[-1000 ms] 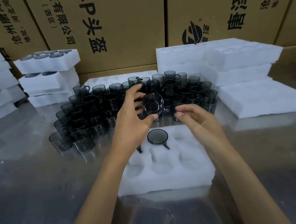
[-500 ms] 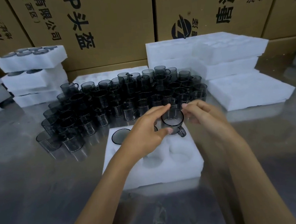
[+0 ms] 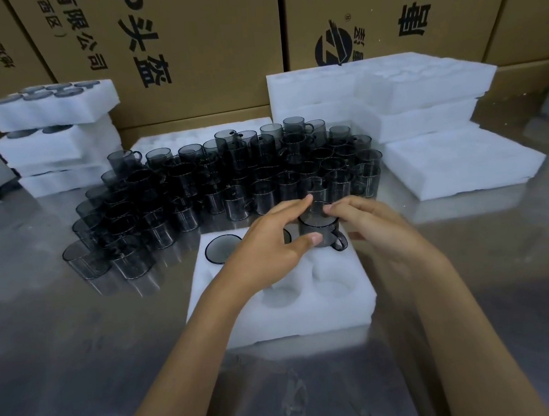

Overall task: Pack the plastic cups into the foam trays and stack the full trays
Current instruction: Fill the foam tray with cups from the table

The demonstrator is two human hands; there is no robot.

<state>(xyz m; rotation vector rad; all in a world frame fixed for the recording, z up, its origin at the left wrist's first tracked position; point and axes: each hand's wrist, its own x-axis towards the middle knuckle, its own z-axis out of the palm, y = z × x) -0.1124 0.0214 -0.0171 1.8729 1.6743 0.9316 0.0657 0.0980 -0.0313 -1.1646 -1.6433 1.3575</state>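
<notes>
Pinching the light, slick, rigid smoky-grey plastic cup (image 3: 320, 234) by its wall, your left hand (image 3: 269, 244) lowers it at the white foam tray (image 3: 286, 307) far-right corner; right hand (image 3: 375, 230) fingers relaxed beside.

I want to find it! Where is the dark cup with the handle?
In the head view, the dark see-through plastic cup sits centre, over the white foam tray's far right corner, pinched by the left hand.

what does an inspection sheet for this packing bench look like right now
surface: reflective metal table
job's things: foam tray holds a seated cup; smoky cup going into its far right pocket; loose cups crowd behind
clutter: spare foam trays at right, filled tray stack at left
grippers: left hand grips the smoky cup; right hand at its rim, grip unclear
cables: nothing seen
surroundings: cardboard cartons
</notes>
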